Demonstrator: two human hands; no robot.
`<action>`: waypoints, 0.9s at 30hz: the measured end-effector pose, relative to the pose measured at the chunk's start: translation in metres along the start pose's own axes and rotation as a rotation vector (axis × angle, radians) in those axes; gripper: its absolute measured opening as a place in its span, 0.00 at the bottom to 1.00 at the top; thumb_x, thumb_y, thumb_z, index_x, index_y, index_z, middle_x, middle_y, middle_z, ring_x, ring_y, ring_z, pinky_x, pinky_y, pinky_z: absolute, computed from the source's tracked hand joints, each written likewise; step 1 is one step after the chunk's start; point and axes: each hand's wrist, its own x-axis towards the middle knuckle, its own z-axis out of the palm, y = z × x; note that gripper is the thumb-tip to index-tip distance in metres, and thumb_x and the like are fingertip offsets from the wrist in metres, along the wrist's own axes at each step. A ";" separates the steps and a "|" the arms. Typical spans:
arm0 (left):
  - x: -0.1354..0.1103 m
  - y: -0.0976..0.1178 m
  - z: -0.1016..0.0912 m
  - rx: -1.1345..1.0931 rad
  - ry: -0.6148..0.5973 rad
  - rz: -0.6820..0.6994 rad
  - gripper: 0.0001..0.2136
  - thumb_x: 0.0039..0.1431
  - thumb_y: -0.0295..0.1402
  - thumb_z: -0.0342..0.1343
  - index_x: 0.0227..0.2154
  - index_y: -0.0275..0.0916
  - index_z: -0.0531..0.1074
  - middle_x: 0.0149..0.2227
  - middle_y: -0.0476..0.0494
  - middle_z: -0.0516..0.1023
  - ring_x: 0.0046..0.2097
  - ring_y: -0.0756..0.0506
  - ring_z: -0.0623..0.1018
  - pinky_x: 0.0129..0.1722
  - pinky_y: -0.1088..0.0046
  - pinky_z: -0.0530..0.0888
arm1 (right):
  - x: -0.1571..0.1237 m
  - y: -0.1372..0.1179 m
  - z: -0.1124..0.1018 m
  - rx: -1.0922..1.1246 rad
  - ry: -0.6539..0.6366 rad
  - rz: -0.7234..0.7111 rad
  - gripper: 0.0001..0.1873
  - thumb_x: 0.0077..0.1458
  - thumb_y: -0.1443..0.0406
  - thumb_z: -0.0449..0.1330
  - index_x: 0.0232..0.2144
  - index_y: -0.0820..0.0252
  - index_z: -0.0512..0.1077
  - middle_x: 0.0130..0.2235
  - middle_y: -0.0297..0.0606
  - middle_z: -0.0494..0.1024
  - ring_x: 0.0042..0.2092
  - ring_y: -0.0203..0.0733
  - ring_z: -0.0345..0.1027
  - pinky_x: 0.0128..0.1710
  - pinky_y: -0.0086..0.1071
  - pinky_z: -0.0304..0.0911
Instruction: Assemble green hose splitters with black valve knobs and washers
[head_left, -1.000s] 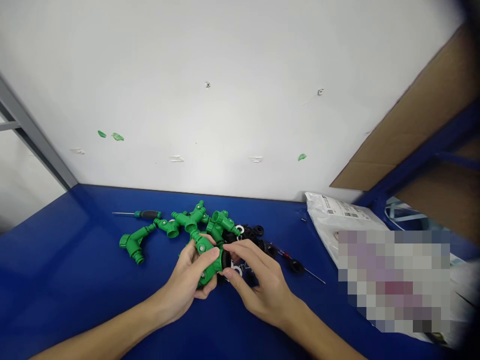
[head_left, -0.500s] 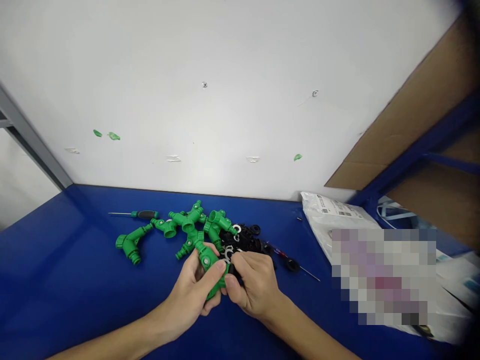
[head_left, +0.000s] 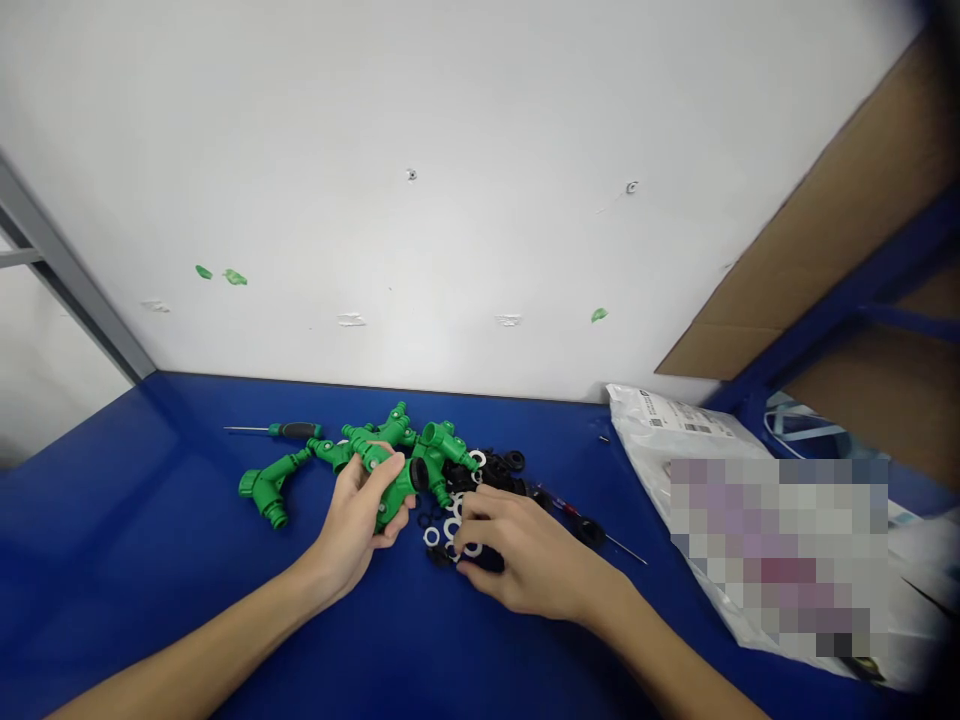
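My left hand [head_left: 361, 520] is closed round a green plastic tap fitting [head_left: 395, 484], held just above the blue table [head_left: 150, 560] beside a heap of more green fittings [head_left: 382, 442]. My right hand [head_left: 525, 560] rests on the table to its right, fingers curled down over a scatter of small white and black rings [head_left: 450, 525]. Its fingertips touch the rings; whether they pinch one is hidden.
A green-handled screwdriver [head_left: 289, 430] lies at the back left. One green fitting [head_left: 266, 485] lies apart on the left. A red-handled tool [head_left: 581, 520] lies right of the rings. A white plastic bag [head_left: 682, 430] and cardboard shelving [head_left: 832, 240] fill the right side.
My hands have parted. The left carried the green fitting back and left toward the heap; the right left the fitting and dropped onto the loose rings.
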 end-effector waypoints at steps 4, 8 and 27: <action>-0.003 0.000 0.002 0.010 -0.016 -0.033 0.14 0.58 0.45 0.59 0.34 0.44 0.61 0.19 0.55 0.72 0.16 0.56 0.61 0.16 0.81 0.49 | 0.000 -0.003 0.006 -0.012 -0.049 -0.022 0.07 0.57 0.73 0.62 0.28 0.59 0.74 0.32 0.36 0.74 0.34 0.41 0.68 0.36 0.33 0.65; -0.007 0.000 0.003 0.012 -0.021 -0.062 0.14 0.58 0.45 0.59 0.35 0.44 0.61 0.19 0.55 0.72 0.16 0.56 0.61 0.16 0.81 0.49 | -0.001 -0.001 -0.002 0.032 0.009 0.036 0.06 0.61 0.73 0.58 0.32 0.59 0.72 0.35 0.37 0.74 0.36 0.40 0.69 0.35 0.32 0.67; -0.018 -0.008 0.010 -0.143 -0.127 -0.321 0.17 0.56 0.47 0.61 0.34 0.42 0.62 0.18 0.55 0.70 0.15 0.57 0.57 0.15 0.81 0.45 | 0.004 -0.020 0.006 0.175 0.562 -0.206 0.14 0.60 0.74 0.59 0.47 0.61 0.73 0.41 0.46 0.77 0.43 0.45 0.72 0.42 0.43 0.73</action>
